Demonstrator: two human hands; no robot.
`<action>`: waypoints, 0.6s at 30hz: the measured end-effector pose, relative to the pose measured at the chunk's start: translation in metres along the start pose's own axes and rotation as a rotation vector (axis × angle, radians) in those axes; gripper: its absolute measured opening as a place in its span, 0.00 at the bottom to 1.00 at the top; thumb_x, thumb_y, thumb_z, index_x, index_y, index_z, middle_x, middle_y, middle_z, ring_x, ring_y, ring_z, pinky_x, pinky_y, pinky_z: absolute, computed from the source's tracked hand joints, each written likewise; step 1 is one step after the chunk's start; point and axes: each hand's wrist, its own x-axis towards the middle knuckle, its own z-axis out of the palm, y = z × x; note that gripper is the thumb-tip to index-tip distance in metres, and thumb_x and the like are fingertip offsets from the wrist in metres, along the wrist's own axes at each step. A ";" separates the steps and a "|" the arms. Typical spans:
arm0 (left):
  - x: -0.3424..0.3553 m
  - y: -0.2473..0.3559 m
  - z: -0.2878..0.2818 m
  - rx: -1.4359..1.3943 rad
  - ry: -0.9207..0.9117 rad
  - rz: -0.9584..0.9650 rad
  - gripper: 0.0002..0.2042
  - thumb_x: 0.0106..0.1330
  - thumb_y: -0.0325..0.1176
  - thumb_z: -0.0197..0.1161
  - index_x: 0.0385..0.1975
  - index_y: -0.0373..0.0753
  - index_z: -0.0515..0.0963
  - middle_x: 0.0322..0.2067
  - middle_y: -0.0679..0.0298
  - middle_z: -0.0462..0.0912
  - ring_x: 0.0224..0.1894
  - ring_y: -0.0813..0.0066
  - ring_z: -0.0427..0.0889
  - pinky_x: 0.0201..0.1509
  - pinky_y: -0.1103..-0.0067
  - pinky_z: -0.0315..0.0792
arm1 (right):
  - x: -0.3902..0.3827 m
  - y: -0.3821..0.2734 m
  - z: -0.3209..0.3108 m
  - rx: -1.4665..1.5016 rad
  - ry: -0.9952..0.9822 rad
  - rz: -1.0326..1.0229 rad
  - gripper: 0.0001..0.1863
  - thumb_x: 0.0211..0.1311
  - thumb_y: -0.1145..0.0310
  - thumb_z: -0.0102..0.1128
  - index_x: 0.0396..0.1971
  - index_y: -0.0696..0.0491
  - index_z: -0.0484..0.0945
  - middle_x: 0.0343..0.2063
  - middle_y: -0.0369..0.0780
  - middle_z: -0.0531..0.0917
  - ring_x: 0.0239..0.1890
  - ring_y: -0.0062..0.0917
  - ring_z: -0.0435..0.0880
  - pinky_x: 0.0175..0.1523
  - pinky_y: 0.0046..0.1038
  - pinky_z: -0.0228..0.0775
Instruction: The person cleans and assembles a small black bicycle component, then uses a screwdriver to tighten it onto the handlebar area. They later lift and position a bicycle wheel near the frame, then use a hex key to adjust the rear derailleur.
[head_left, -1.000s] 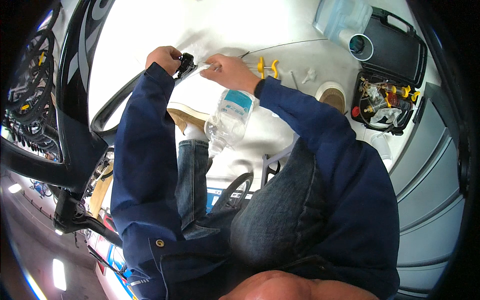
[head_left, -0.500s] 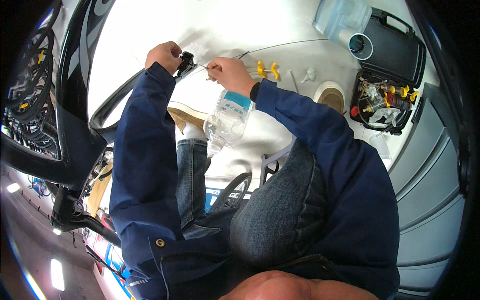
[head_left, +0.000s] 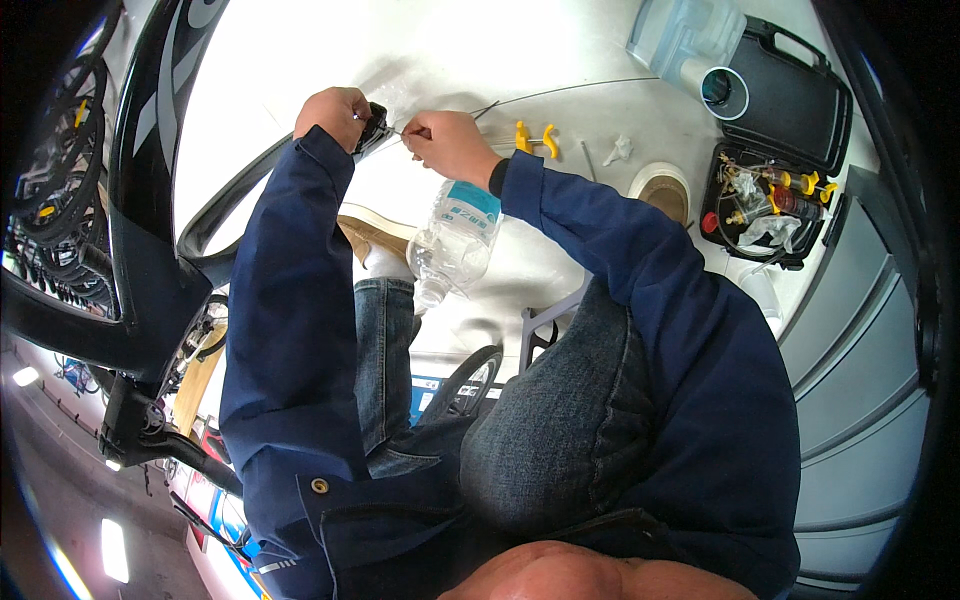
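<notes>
My left hand grips a black bike caliper at the end of a black frame tube, its fingers partly hiding it. Just to the right, my right hand pinches a thin rod or wire that points at the caliper; its tip is too small to make out. Below my hands lies a clear plastic bottle with a blue label. A yellow-handled tool is on the white floor to the right of my right hand.
An open black case holds syringes and hoses, with a translucent container on its lid. My shoes are beside the bottle. The large black bike frame stands at left, tyres behind it; grey panels line the right.
A second ago a white strip showed at my right fingertips; now a thin rod shows there. My right hand has shifted slightly left; my left hand has closed further over the caliper.
</notes>
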 end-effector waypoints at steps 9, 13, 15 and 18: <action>0.001 0.001 0.001 0.033 0.015 0.020 0.08 0.58 0.24 0.69 0.37 0.39 0.87 0.37 0.56 0.90 0.40 0.60 0.89 0.47 0.70 0.82 | -0.002 0.002 0.000 -0.018 0.013 -0.012 0.11 0.64 0.65 0.65 0.36 0.57 0.87 0.30 0.45 0.89 0.33 0.37 0.89 0.43 0.34 0.81; 0.002 -0.001 0.002 0.029 0.023 0.022 0.08 0.57 0.25 0.69 0.36 0.39 0.87 0.36 0.56 0.90 0.40 0.59 0.89 0.47 0.70 0.82 | -0.002 0.003 0.000 -0.015 0.035 -0.022 0.10 0.64 0.65 0.65 0.36 0.57 0.87 0.30 0.45 0.89 0.32 0.36 0.89 0.42 0.34 0.81; 0.002 -0.002 0.002 0.018 0.026 0.033 0.08 0.56 0.25 0.68 0.35 0.40 0.87 0.36 0.56 0.90 0.40 0.58 0.89 0.47 0.69 0.81 | -0.003 0.003 -0.001 -0.002 0.032 -0.020 0.10 0.64 0.66 0.65 0.36 0.57 0.87 0.29 0.45 0.89 0.32 0.36 0.89 0.41 0.33 0.81; 0.003 -0.004 0.003 0.017 0.021 0.042 0.08 0.56 0.25 0.68 0.35 0.40 0.87 0.35 0.56 0.89 0.40 0.58 0.89 0.47 0.69 0.81 | -0.006 0.002 -0.003 -0.005 -0.014 0.012 0.11 0.67 0.67 0.64 0.39 0.59 0.86 0.31 0.44 0.89 0.31 0.30 0.89 0.39 0.30 0.82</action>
